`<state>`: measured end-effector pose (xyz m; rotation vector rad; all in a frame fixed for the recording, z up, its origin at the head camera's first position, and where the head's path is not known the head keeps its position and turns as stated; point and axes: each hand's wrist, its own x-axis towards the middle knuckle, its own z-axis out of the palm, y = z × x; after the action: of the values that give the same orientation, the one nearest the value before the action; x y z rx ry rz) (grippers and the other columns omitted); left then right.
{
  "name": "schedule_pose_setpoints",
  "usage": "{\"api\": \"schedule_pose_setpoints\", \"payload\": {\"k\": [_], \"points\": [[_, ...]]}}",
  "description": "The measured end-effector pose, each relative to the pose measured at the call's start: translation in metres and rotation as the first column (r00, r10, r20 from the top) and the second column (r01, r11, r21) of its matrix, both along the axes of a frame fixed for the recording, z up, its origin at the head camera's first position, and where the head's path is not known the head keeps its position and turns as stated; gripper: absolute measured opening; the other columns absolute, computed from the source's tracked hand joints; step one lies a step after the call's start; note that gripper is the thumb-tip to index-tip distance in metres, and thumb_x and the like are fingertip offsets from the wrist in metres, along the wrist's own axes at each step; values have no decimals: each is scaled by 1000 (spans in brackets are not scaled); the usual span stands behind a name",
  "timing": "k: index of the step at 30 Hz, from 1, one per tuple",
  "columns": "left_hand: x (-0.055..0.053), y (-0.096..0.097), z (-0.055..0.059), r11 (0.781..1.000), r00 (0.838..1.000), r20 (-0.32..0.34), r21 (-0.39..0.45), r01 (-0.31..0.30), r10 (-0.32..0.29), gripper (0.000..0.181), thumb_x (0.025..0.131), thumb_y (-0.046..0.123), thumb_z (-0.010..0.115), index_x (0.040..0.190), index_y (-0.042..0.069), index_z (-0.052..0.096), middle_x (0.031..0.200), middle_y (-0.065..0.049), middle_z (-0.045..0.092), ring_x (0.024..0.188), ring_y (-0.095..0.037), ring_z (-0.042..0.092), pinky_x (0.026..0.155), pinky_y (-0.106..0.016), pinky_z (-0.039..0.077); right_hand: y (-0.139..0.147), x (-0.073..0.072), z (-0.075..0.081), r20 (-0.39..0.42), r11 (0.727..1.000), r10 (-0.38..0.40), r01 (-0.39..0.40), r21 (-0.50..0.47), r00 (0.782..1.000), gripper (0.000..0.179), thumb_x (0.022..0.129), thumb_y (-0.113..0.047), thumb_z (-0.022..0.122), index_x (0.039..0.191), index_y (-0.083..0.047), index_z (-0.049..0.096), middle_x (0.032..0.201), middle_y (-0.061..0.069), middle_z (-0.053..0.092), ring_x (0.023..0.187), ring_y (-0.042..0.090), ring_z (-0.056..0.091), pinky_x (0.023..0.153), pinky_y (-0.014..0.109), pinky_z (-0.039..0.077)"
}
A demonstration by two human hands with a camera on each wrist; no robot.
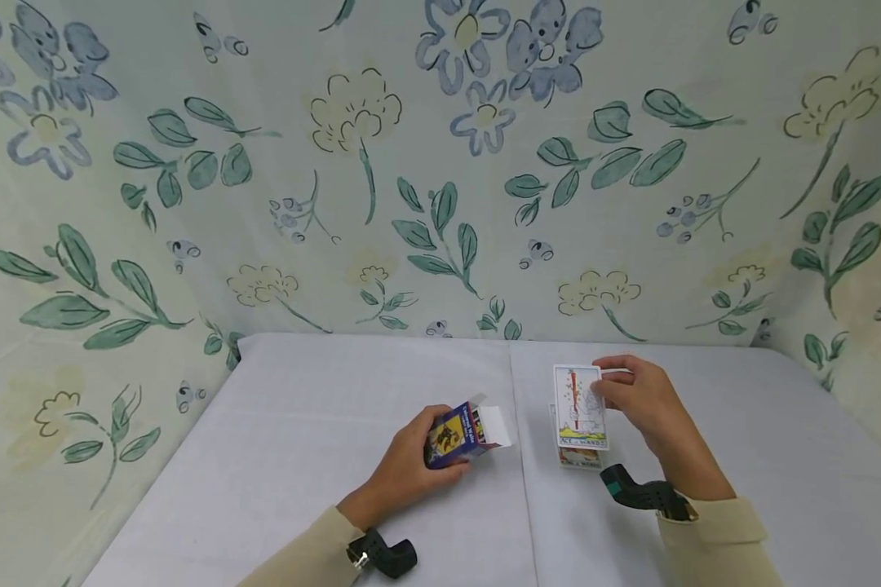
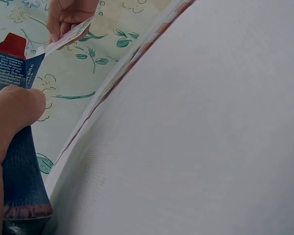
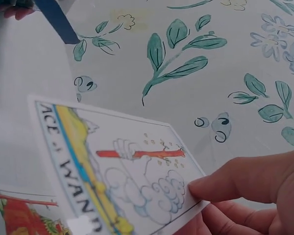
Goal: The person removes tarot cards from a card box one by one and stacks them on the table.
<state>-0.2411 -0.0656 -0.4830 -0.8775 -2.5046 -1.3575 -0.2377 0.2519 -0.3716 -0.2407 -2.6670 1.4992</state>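
My left hand (image 1: 413, 456) grips a blue and yellow card box (image 1: 451, 436), its white flap folded out toward the right. In the left wrist view my thumb lies across the box's (image 2: 19, 156) printed side, and a red flap stands up at its end. My right hand (image 1: 642, 399) pinches a tarot card (image 1: 578, 408) between thumb and fingers at its right edge. The right wrist view shows the card's (image 3: 127, 166) face, lettered as the Ace of Wands, with a red staff. Below it another card (image 1: 580, 458) lies face up on the table, mostly covered by the held one.
A white cloth (image 1: 323, 391) covers the table, with a crease running front to back between the hands. Behind it hangs a floral curtain (image 1: 440, 204), which also runs down both sides. Each wrist wears a black camera mount (image 1: 385, 556).
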Motion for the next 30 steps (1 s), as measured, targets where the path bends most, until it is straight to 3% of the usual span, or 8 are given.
{"api": "schedule_pose_setpoints", "payload": {"k": [9, 30], "points": [[0, 1, 0, 1000, 1000, -5, 4, 5, -5, 71, 78, 35, 80, 136, 22, 41, 122, 8, 54, 104, -8, 53, 88, -29, 48, 6, -3, -10, 45, 999, -32, 33, -19, 998, 47, 95, -21, 59, 134, 3, 48, 124, 27, 58, 102, 37, 62, 96, 55, 42], [-2, -2, 1, 1000, 1000, -15, 2, 16, -16, 70, 79, 38, 79, 136, 22, 41, 122, 7, 54, 103, -8, 53, 87, -28, 48, 16, -15, -33, 111, 998, -52, 55, -28, 993, 44, 95, -22, 59, 133, -2, 49, 129, 26, 53, 105, 34, 58, 92, 42, 49]]}}
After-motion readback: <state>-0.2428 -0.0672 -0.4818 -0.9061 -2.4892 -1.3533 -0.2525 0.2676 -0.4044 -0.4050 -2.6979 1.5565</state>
